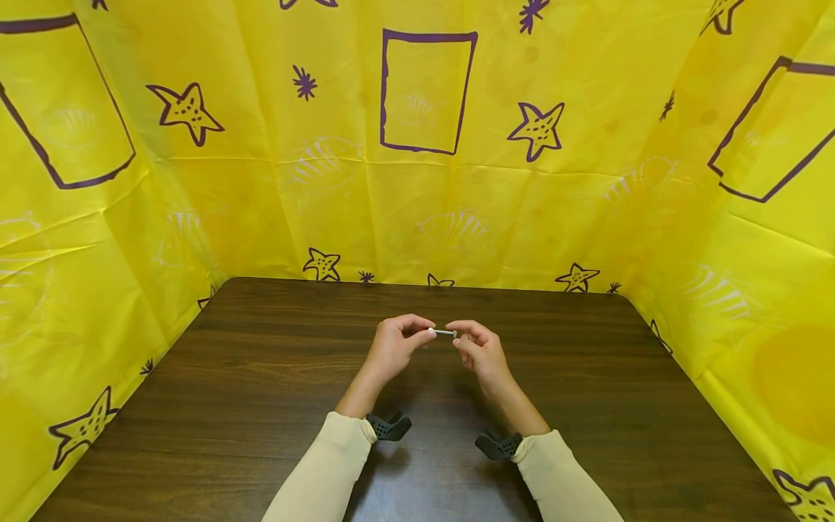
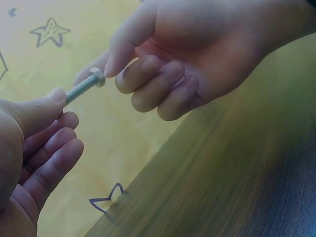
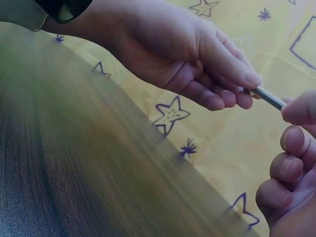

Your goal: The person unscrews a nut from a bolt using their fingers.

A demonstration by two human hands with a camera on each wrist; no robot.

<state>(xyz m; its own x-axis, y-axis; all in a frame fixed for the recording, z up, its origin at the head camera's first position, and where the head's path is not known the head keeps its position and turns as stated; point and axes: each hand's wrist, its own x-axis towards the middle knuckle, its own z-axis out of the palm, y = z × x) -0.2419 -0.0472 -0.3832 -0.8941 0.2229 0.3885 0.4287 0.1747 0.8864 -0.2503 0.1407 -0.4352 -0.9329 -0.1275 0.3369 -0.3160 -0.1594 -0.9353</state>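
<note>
A slim silver threaded bolt [image 1: 443, 332] is held level above the table between the two hands. My left hand [image 1: 393, 349] pinches its plain end with thumb and fingertips. At the other end, a wider hex-shaped piece [image 2: 98, 77] shows in the left wrist view; whether it is the bolt's head or a separate nut, I cannot tell. My right hand [image 1: 484, 355] has its thumb and index finger at this hex end, the other fingers curled in. In the right wrist view the right thumb [image 3: 300, 107] covers that end, leaving the shaft [image 3: 270, 98] visible between the hands.
A dark wood-grain table [image 1: 261, 384] lies under both hands. Yellow cloth [image 1: 417, 196] printed with purple stars and pale fish hangs behind and along both sides. Dark perforated bands [image 1: 390, 426] sit at both wrists, by the cream sleeves [image 1: 326, 471].
</note>
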